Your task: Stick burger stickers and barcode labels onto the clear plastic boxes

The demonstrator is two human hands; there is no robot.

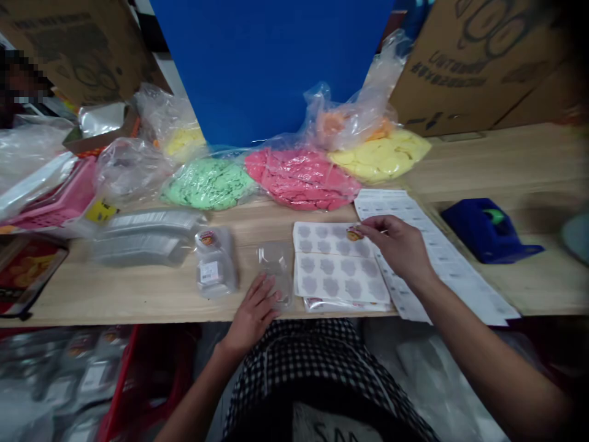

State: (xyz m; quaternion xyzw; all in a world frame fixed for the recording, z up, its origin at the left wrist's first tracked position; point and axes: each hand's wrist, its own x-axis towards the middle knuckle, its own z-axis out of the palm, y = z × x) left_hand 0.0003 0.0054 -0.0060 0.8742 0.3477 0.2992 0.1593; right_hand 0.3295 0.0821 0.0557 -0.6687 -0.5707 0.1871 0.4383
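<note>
Your right hand (400, 247) pinches a small round sticker (354, 233) at its edge between thumb and forefinger, a clean hold just above the sticker sheet (317, 239). Your left hand (252, 314) lies with fingers slightly spread against the near edge of the clear plastic box (277, 264), steadying it on the table (115, 301), with a filled box (215, 264) just beside it
</note>
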